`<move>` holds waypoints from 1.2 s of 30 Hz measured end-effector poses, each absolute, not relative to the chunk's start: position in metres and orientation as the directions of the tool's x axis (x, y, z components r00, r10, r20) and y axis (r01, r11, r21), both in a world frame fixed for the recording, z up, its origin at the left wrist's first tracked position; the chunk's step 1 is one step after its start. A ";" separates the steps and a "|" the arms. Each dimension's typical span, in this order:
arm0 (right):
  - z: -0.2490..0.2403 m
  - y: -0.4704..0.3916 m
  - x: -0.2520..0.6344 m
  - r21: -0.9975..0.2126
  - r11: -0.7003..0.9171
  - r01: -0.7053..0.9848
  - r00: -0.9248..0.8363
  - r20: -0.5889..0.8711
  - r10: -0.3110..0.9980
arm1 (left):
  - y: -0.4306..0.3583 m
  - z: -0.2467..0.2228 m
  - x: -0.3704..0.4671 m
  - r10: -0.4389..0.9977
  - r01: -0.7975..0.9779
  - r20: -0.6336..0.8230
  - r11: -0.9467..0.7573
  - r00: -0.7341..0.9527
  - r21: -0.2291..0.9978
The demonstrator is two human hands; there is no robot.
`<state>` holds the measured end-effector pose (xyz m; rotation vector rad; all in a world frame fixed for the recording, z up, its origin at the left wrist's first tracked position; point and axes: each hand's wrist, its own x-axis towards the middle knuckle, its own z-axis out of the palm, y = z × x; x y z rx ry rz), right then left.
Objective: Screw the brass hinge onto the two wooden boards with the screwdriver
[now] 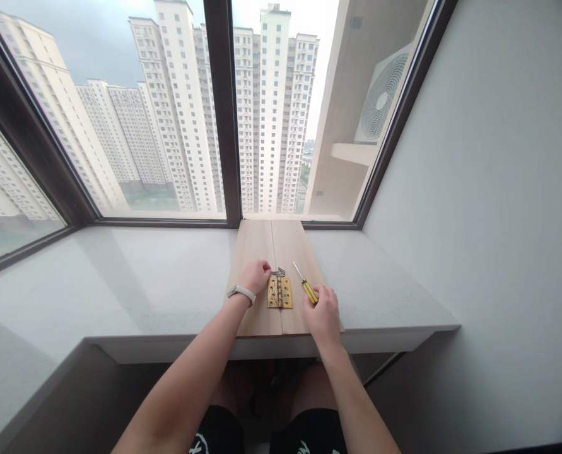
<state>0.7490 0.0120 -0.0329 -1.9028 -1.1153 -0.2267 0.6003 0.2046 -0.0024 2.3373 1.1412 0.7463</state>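
Note:
Two light wooden boards (257, 246) lie side by side on the white counter, with a thin seam between them. Across the seam rests a brass hinge (279, 293), opened flat. Several small screws (278, 272) lie just beyond its far edge. My left hand (257, 275) is at the left of the screws, its fingers pinched together; whatever they hold is too small to make out. In my right hand (322, 310) is a yellow and black screwdriver (309, 290), its shaft pointing away and slightly left, over the right board.
The white counter (167, 284) extends to both sides of the boards, its front edge near my forearms. Dark-framed windows (228, 126) rise behind it, and a pale wall (489, 189) stands at the right. My legs are below the counter.

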 end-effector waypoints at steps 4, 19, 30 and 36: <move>-0.036 0.013 0.751 -0.593 -0.197 0.781 0.571 0.552 0.608 | 0.202 -0.001 0.596 0.795 0.559 0.305 -0.591 0.524 0.581; -0.038 0.012 0.754 -0.563 -0.198 0.802 0.549 0.566 0.614 | 0.185 0.011 0.566 0.752 0.370 0.364 -0.610 0.550 0.701; -0.035 0.010 0.752 -0.581 -0.189 0.792 0.556 0.557 0.617 | 0.173 0.018 0.573 0.635 0.358 0.365 -0.724 0.681 0.590; -0.037 0.011 0.753 -0.579 -0.181 0.795 0.552 0.567 0.611 | 0.175 0.020 0.576 0.588 0.387 0.363 -0.780 0.723 0.492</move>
